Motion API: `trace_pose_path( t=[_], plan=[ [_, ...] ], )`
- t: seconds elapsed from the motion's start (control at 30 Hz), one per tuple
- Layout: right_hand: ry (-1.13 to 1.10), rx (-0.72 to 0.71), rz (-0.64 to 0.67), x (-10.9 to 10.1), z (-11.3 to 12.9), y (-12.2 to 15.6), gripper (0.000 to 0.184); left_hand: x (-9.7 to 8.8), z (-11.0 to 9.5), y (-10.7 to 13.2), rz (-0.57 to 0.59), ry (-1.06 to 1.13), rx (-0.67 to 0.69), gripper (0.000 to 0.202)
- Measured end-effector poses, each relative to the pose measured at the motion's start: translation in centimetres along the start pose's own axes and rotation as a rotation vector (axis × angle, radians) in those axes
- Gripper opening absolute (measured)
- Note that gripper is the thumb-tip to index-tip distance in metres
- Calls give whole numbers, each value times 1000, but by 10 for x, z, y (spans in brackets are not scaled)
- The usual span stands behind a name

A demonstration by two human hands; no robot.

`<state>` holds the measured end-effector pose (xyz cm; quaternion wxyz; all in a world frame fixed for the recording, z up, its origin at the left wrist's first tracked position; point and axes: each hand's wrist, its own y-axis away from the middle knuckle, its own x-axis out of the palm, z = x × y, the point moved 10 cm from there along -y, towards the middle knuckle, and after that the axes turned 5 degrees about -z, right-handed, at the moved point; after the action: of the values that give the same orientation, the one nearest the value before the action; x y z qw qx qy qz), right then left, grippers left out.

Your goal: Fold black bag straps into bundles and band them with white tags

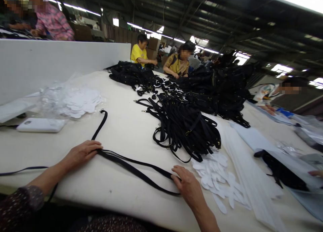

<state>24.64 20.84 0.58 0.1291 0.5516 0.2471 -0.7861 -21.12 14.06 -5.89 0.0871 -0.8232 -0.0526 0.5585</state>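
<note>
A long black strap (pixel 141 179) lies doubled on the table in front of me, its two lengths spread apart in the middle. My left hand (pixel 84 153) is closed over it near its left part, with the fingers together. Beyond those fingers a tail with a small metal clasp bends away. My right hand (pixel 186 184) grips the looped right end between thumb and fingers. Just past my right hand is a loose heap of white tongue-shaped pieces (pixel 214 175). Farther off lies a tangled pile of black straps (pixel 186 127) with gold-coloured clasps.
At the left are a white phone (pixel 41 124) and clear bags with white cut pieces (pixel 78 101). Black bags (pixel 214 87) are heaped at the back. White sheets (pixel 244 158) and a black item (pixel 280 168) lie right. Several people work around the table; a low partition (pixel 63 59) stands left.
</note>
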Motion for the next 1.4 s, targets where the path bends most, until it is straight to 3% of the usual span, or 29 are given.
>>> trace_pose_path(
  t=[0.1, 0.2, 0.27, 0.33, 0.47, 0.57, 0.67, 0.77, 0.87, 0.93, 1.07, 1.17, 1.27, 1.4],
  plan=[
    [-93, -108, -54, 6, 50, -2, 28, -2, 0, -1, -33, 14, -11, 36],
    [-157, -173, -36, 27, 101, -9, 43, -3, -1, -2, -55, 33, -6, 34],
    [-190, -177, -18, 44, 122, -19, 45, -4, -2, -2, -61, 48, -1, 33],
    [-223, -156, -3, 60, 130, -30, 39, -6, -3, -2, -59, 72, 5, 33],
    [-222, -96, -13, 79, 122, -46, 27, -21, 1, 0, -71, 259, -53, 44],
    [-200, -124, -45, 77, 120, -46, 24, -36, 19, 4, -139, 445, -205, 53],
    [-243, -168, -47, 70, 125, -40, 21, -50, 29, 4, -186, 457, -252, 51],
    [-271, -216, -29, 66, 130, -33, 39, -55, 27, 0, -174, 357, -230, 49],
    [-244, -243, -37, 64, 134, -27, 49, -52, 0, -4, -143, 268, -153, 46],
    [-202, -246, -41, 65, 137, -22, 39, -40, -34, -7, -98, 243, -53, 44],
    [-63, -274, -28, 75, 144, -13, 9, 2, -120, -7, 12, 266, 204, 45],
    [31, -298, -57, 80, 144, -9, 3, 39, -165, -5, 53, 282, 341, 50],
    [71, -307, -78, 80, 142, -5, 6, 69, -180, -7, 45, 286, 395, 43],
    [70, -307, -60, 76, 134, 2, 6, 88, -171, -13, 17, 277, 383, 29]
  ],
)
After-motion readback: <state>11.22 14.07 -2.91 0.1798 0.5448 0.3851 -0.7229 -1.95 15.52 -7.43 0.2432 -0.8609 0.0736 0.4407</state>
